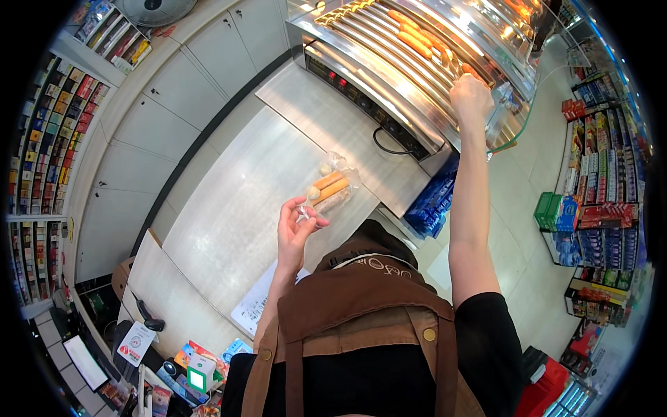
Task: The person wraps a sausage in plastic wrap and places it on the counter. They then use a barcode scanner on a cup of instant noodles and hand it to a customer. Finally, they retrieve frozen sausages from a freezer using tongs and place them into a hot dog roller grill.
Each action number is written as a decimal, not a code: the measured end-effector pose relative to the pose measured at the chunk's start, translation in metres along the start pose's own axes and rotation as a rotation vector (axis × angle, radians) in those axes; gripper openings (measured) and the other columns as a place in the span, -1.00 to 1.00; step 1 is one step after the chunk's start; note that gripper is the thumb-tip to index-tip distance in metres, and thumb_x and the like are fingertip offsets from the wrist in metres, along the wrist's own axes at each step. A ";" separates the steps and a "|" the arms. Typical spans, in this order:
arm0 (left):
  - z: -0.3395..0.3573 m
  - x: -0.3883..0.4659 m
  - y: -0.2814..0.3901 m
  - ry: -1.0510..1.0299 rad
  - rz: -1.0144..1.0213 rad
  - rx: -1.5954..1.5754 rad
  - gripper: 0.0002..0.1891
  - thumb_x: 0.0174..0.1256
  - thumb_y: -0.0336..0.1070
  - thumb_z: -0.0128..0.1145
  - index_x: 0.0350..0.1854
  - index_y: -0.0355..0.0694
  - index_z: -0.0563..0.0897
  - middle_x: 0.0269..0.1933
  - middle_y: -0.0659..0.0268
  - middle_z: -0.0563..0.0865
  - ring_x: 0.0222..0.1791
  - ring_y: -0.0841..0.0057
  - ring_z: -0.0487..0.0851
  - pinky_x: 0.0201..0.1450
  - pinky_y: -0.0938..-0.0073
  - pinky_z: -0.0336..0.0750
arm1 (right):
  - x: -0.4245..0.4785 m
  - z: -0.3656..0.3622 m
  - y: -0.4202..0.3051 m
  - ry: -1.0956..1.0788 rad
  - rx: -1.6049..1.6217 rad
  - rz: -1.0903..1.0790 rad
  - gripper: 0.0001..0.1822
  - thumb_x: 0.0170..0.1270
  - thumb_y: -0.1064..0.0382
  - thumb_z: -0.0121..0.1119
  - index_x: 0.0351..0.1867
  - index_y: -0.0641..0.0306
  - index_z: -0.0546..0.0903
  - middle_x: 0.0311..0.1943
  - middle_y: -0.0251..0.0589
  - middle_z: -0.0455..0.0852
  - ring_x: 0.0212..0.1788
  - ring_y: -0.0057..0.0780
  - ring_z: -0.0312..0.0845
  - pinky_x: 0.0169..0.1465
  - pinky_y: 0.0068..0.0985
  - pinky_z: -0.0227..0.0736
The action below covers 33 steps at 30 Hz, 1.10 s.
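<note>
My left hand (pixel 297 229) pinches the gathered neck of a clear plastic bag (pixel 356 177) above the counter. Inside lie several sausages (pixel 333 191), orange-brown ones and a paler, speckled one, with small round pale pieces at the side. My right arm reaches out to the hot-dog roller grill (pixel 365 57), where my right hand (pixel 471 96) is closed around what look like metal tongs (pixel 454 63); the handle is mostly hidden by my fingers. Several browned sausages (pixel 415 41) rest on the rollers near the tongs, and one (pixel 471 71) lies just beyond my right hand.
The grill stands on a pale counter (pixel 224 193), with a glass guard (pixel 513 125) along its right side and a black cable (pixel 385 143) in front. Blue packages (pixel 432 203) sit below. A barcode scanner (pixel 151 320) and payment devices (pixel 200 372) are at lower left; stocked shelves (pixel 599 156) line the right.
</note>
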<state>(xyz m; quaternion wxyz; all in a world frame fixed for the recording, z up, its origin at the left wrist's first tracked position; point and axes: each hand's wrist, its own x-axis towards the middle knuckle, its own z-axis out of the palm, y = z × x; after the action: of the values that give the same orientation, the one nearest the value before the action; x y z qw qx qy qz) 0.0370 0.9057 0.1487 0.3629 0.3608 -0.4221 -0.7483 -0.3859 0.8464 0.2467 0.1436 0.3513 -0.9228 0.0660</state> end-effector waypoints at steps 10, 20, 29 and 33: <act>-0.007 0.001 -0.001 0.004 0.009 -0.048 -0.52 0.31 -0.46 0.09 0.26 -0.30 0.29 -0.11 0.26 0.53 -0.16 0.38 0.70 -0.04 0.38 0.57 | 0.048 0.015 -0.019 -0.104 -0.114 0.016 -0.67 0.30 0.02 0.04 -0.12 0.12 0.71 -0.07 -0.07 0.75 0.02 -0.10 0.68 0.03 -0.19 0.58; -0.007 0.005 0.000 -0.013 0.003 -0.046 -0.52 0.31 -0.47 0.08 0.26 -0.31 0.29 -0.11 0.25 0.52 -0.17 0.39 0.70 -0.02 0.37 0.58 | 0.064 0.021 -0.016 -0.198 -0.056 0.069 -0.56 0.30 -0.16 0.12 -0.06 0.11 0.69 0.00 -0.10 0.72 0.12 -0.08 0.61 0.12 -0.19 0.53; -0.010 0.003 -0.001 -0.005 0.000 -0.045 -0.52 0.29 -0.45 0.09 0.25 -0.30 0.30 -0.12 0.26 0.52 -0.19 0.39 0.70 -0.03 0.35 0.59 | 0.037 0.004 -0.010 -0.176 0.051 0.145 -0.58 0.32 -0.12 0.11 -0.03 0.11 0.68 -0.03 -0.01 0.72 0.09 -0.02 0.60 0.07 -0.16 0.52; -0.011 0.005 -0.002 -0.023 0.012 -0.042 -0.52 0.30 -0.46 0.09 0.25 -0.30 0.30 -0.12 0.26 0.52 -0.19 0.39 0.71 -0.03 0.35 0.59 | 0.006 -0.001 -0.001 0.012 0.114 0.001 -0.65 0.30 -0.02 0.11 -0.20 0.21 0.71 -0.21 0.07 0.76 -0.10 0.04 0.69 -0.06 -0.14 0.55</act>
<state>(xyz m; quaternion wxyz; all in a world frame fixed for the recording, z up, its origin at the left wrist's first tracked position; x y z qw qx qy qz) 0.0436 0.8977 0.1414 0.3701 0.3419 -0.4126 -0.7589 -0.3894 0.8415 0.2492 0.1291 0.3580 -0.9169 0.1206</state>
